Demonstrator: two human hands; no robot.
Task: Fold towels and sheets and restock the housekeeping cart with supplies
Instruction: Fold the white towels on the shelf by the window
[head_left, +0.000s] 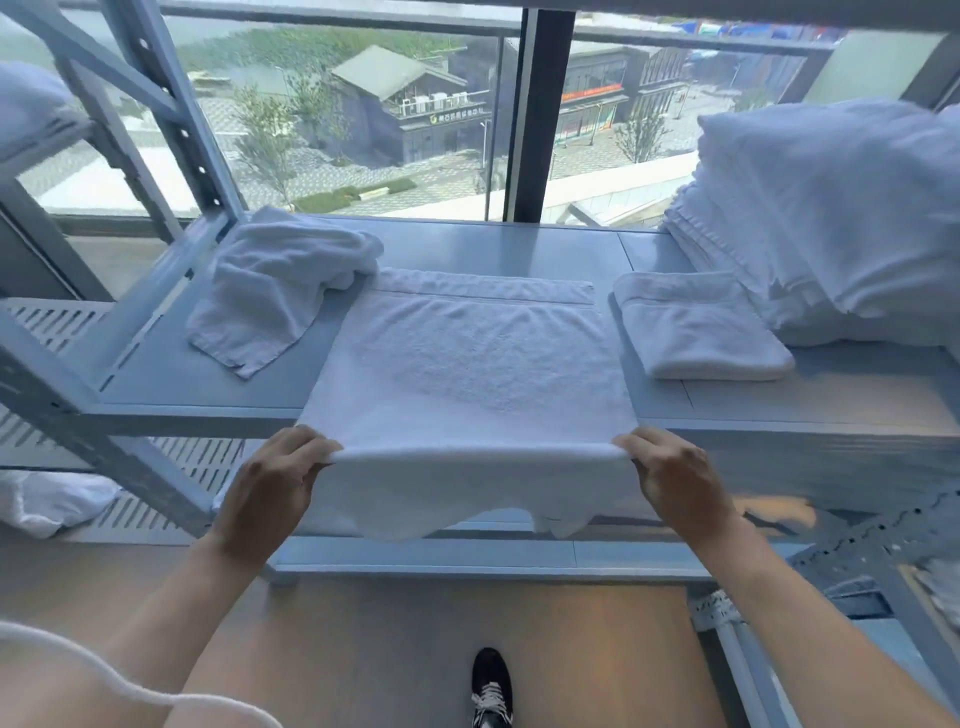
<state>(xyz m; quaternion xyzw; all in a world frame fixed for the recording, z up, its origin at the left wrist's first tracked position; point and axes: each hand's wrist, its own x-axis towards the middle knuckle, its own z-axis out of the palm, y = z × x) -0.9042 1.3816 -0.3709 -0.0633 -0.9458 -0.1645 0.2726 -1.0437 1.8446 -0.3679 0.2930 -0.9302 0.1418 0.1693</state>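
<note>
I see the white towel (467, 364) spread flat in the centre of the frame, lying on the grey metal shelf (467, 244), its far hem toward the window and its near part hanging over the shelf's front edge. My left hand (275, 483) pinches the near fold at its left corner, fingers curled over the top and thumb under the cloth. My right hand (675, 478) does the same at the right corner, fingers curled round the edge. Between the two hands the fold runs as a straight, raised line, and a loose layer of the towel droops below it, in front of the shelf.

Just right of the spread towel, touching or nearly touching its edge, lies a folded towel (701, 327), a neat rectangle. Farther right, at the right edge of the frame, stands a tall stack of white linen (831, 218), leaning a little. To the left of the spread towel lies a crumpled towel (275, 280), unfolded, one corner overlapping the spread towel's far left corner.

Behind the shelf, across the upper frame, is a window (363, 104) with buildings beyond. At the bottom centre I see a dark shoe (491, 686) on a wooden floor (363, 649), and a white cord (104, 670) curves across the lower left.
</note>
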